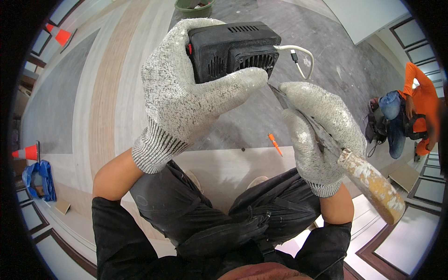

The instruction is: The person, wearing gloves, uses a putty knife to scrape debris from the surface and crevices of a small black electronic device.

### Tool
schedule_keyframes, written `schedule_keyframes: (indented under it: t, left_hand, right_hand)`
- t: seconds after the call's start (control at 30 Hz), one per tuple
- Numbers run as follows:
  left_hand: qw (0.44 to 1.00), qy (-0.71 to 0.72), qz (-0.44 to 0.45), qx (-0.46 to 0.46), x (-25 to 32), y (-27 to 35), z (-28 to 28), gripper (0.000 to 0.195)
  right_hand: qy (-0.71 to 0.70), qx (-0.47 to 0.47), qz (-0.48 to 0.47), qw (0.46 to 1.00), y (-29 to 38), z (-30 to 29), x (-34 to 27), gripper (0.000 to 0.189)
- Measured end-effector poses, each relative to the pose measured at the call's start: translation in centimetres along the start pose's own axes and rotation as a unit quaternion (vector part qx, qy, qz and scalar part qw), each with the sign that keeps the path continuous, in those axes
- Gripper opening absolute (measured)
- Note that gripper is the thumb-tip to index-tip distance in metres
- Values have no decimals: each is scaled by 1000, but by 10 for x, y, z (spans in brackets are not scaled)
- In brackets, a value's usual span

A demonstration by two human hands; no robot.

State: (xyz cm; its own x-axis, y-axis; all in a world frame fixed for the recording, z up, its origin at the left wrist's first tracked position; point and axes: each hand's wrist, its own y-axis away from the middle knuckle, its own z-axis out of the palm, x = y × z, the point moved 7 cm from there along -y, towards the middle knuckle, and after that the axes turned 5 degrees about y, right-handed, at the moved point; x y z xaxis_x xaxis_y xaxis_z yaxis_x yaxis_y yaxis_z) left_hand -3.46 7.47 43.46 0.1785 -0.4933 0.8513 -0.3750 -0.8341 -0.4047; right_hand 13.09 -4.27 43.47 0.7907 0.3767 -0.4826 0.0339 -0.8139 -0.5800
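My left hand (185, 80), in a speckled grey knit glove, grips a black plastic device (213, 45) with vent slots and a red part on its left side. A short white cable (309, 59) with a black-collared plug sticks out from the device's right side. My gloved right hand (318, 129) holds a tool by its metal blade (315, 129). The tool's worn, paint-flecked wooden handle (374, 189) points down to the right. The blade's tip is close to the device's lower right corner; whether they touch I cannot tell.
An orange screwdriver-like tool (275, 144) lies on the floor before my knees, with a small dark bit (243, 149) nearby. A green tub (194, 8) stands ahead. A person in orange (421, 105) is at right. Traffic cones (60, 36) and a blue bag (40, 180) are at left.
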Motion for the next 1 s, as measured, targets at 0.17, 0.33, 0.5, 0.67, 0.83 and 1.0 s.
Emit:
schedule_keyframes:
  t: [0.17, 0.33, 0.5, 0.67, 0.83, 1.0]
  left_hand:
    - [999, -20, 47, 19, 2, 4, -3, 65]
    - [994, -74, 85, 17, 9, 6, -7, 66]
    - [993, -80, 86, 29, 7, 7, -9, 66]
    - [989, -107, 99, 24, 11, 7, -9, 67]
    - [988, -84, 121, 45, 14, 10, -9, 65]
    - [969, -152, 177, 77, 21, 17, -11, 64]
  right_hand:
    - [41, 6, -49, 998, 0, -3, -2, 29]
    - [7, -1, -36, 999, -8, -2, -15, 29]
    - [10, 6, -39, 999, -4, -2, -14, 31]
    - [117, -30, -10, 993, 4, -1, -12, 33]
    - [59, -32, 63, 996, 27, 3, 15, 34]
    - [-1, 0, 8, 1000, 0, 0, -18, 34]
